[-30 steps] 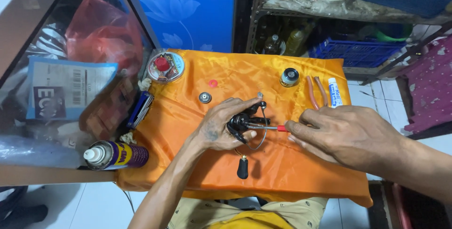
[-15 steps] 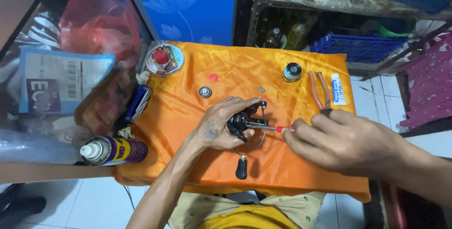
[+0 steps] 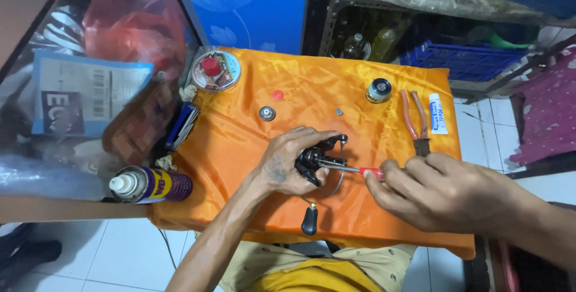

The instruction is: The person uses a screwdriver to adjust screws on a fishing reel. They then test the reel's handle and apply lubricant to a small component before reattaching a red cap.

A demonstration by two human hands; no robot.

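Little has shifted since the earlier frames: both hands stay at the same spot in the lower middle of the frame, and the view has only drifted slightly. The left hand (image 3: 288,163) is clamped around a black fishing reel (image 3: 318,161), pinning it on the orange cloth (image 3: 312,88) that covers the worktop. The right hand (image 3: 438,193) is closed on the red handle of a small screwdriver (image 3: 360,171), whose thin shaft runs leftward into the reel body. The two hands sit close together, apart only by the length of the tool. The reel's crank knob (image 3: 309,220), black and rounded, hangs toward the near edge of the cloth, just below the left hand.

Toward the upper left of the cloth lies a round clear container (image 3: 216,71) holding small parts with a red piece in the middle. A small metal washer-like part (image 3: 267,113) lies below it, and a red dot-like cap (image 3: 277,95) lies nearby. At upper right sits a reel spool (image 3: 379,90), then orange-handled pliers (image 3: 415,121) and a small white tube (image 3: 438,114), side by side. At lower left, off the cloth, a spray can (image 3: 150,185) lies on its side. A blue plastic basket (image 3: 462,61) stands on the shelf beyond.
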